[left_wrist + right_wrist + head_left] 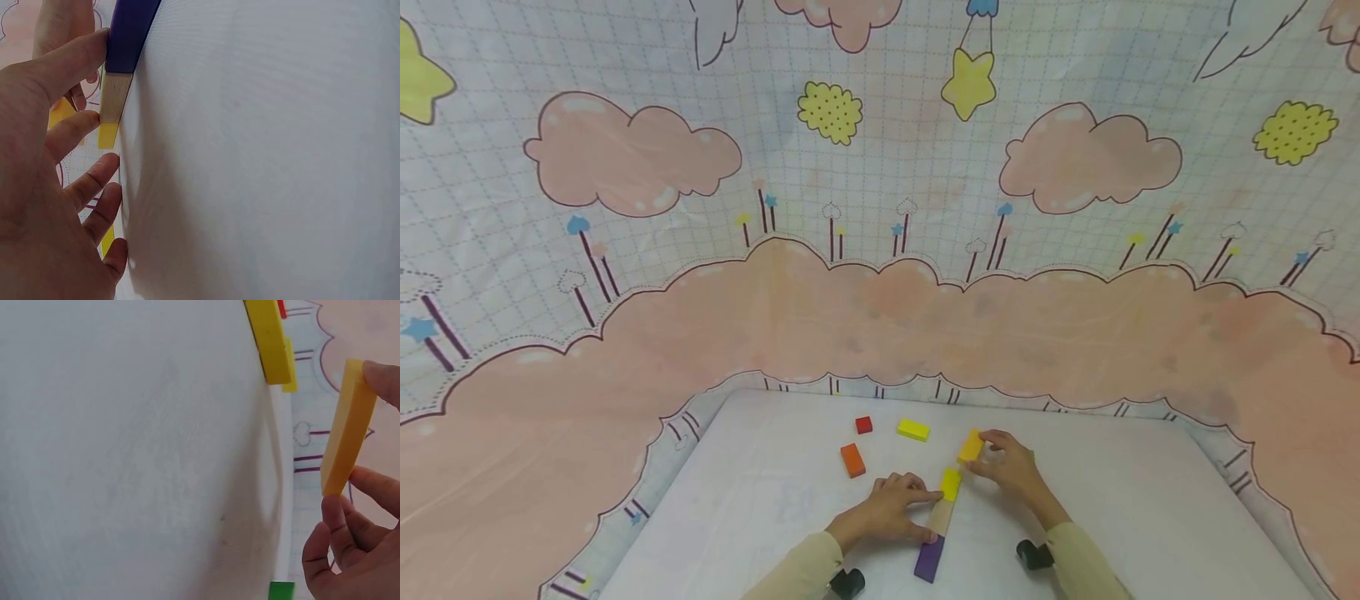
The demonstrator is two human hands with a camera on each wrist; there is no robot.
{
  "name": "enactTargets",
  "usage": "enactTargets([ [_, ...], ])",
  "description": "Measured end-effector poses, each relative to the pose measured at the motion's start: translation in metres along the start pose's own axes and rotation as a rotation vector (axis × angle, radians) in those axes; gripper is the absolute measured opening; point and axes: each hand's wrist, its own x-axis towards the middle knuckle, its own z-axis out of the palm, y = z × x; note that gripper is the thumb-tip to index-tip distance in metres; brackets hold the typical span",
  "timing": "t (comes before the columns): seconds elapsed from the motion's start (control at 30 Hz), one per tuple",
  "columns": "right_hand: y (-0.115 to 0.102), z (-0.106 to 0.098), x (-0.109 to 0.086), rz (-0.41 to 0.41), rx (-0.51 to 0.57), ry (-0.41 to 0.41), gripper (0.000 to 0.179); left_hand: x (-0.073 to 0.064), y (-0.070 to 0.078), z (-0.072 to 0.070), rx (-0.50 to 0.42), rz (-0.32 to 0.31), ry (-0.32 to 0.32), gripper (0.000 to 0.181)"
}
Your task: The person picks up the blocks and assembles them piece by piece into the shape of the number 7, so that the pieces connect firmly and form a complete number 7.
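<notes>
The right hand pinches an amber block by its ends, near and at one o'clock from the row's yellow block. We find the left hand spread, thumb touching the purple block, index finger at the yellow; a bare-wood block lies between on the worktop. The left wrist view separates its outer fingers, bunched in the head view. We note a green block toward five o'clock in the right wrist view; the head view gives only a sliver.
</notes>
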Motion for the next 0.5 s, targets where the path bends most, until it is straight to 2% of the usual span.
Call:
enactTargets([
  [0.5, 0.012, 0.006, 0.01, 0.019, -0.039, -0.013, 0.072, -0.001, 0.001, -0.001, -0.007, -0.004, -0.008, 0.061],
])
